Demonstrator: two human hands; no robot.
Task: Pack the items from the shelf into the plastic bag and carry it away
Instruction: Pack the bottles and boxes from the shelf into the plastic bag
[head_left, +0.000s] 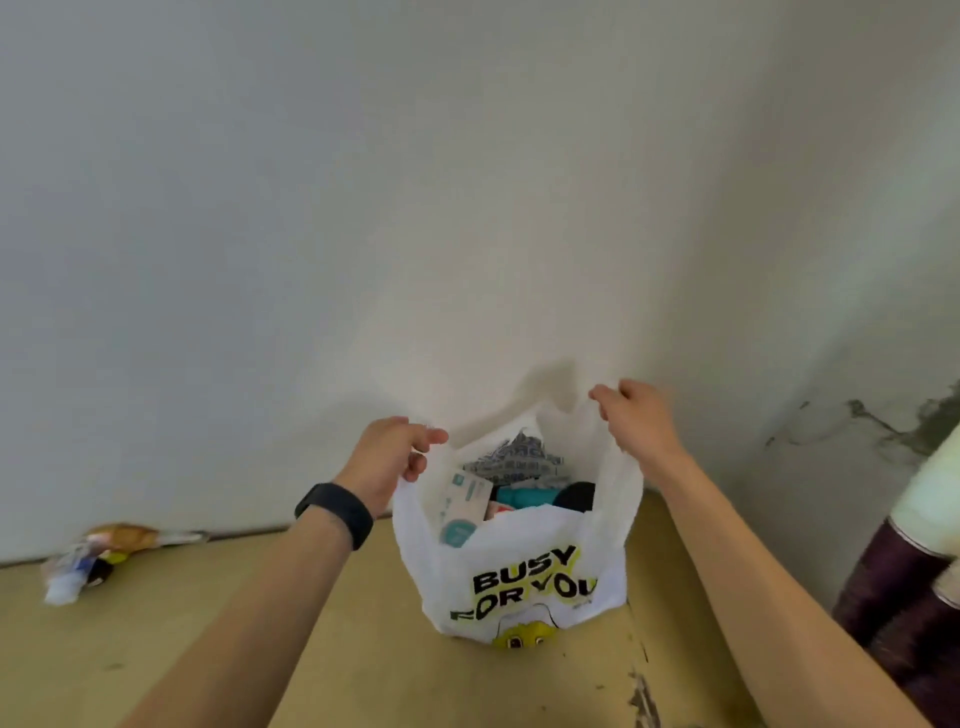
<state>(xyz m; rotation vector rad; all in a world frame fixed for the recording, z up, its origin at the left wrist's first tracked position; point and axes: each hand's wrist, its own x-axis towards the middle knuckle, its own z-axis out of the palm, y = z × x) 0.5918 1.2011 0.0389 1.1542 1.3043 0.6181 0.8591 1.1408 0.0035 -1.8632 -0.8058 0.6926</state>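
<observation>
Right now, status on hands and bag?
Left hand and right hand grip bag handles. Plastic bag open, packed, on shelf. Loose items remain far left.

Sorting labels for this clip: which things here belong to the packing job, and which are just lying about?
Job: plastic bag, the packets inside it, left hand, right hand, leftover items by the wall.
Lying about: dark rolls at right.
</observation>
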